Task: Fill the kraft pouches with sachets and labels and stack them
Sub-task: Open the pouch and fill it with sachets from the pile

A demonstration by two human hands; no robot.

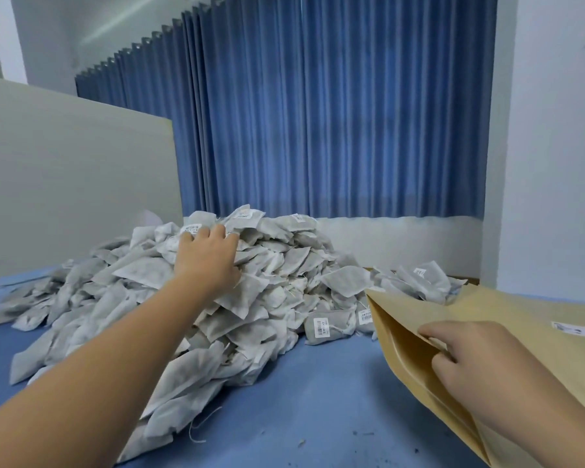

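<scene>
Kraft pouch (429, 319) pinched open by the right hand (466, 359), the left hand (206, 255) spreads open over the sachets (250, 298), needing to close on some.

Small packing room or back office: blue worktop (318, 400) heaped with barcoded sachets (217, 298), bare white walls (554, 130), full-height blue curtain (318, 113), grey partition board (65, 180) on left.
</scene>
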